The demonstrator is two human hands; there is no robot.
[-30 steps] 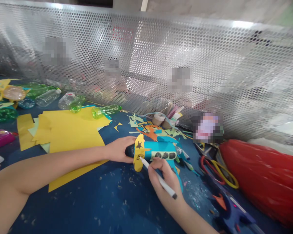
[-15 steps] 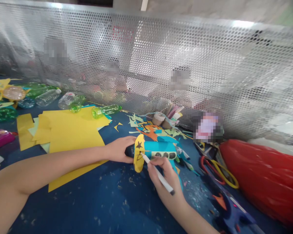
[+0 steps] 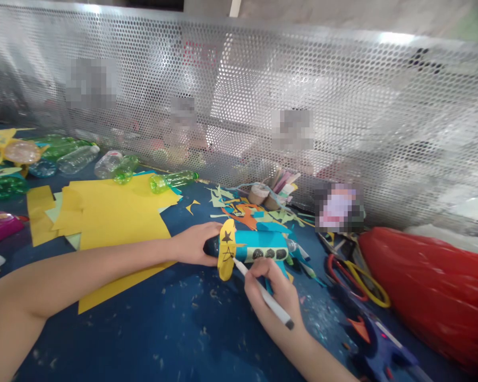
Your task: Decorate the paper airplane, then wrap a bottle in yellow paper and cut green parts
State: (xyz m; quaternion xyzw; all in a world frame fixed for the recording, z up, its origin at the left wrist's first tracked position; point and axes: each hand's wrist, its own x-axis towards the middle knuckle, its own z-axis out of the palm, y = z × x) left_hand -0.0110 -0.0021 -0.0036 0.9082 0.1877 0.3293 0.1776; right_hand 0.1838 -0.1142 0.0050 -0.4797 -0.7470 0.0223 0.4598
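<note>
My left hand (image 3: 197, 244) is closed around the dark end of a toy plane (image 3: 258, 239) lying on the table, made from a bottle wrapped in blue paper. A pale strip with several black ovals runs along its side. Across its front stands a yellow paper strip (image 3: 225, 268) with rounded ends, bearing a filled black star and, below it, a star in outline. My right hand (image 3: 273, 297) grips a white marker (image 3: 276, 310) with a dark end cap. The marker's tip touches or nearly touches the yellow strip beside the outlined star.
Yellow paper sheets (image 3: 115, 212) lie left, with a green bottle (image 3: 173, 182) and several others behind. Paper scraps (image 3: 242, 212) and cups of pens (image 3: 276, 193) sit beyond the plane. Right are scissors (image 3: 344, 276), a blue glue gun (image 3: 386, 345) and a red bag (image 3: 430, 286). A perforated metal screen (image 3: 239, 95) stands behind.
My right hand has shifted slightly right and down with the marker. More lines of the outlined star show on the yellow strip. The left hand stays in place.
</note>
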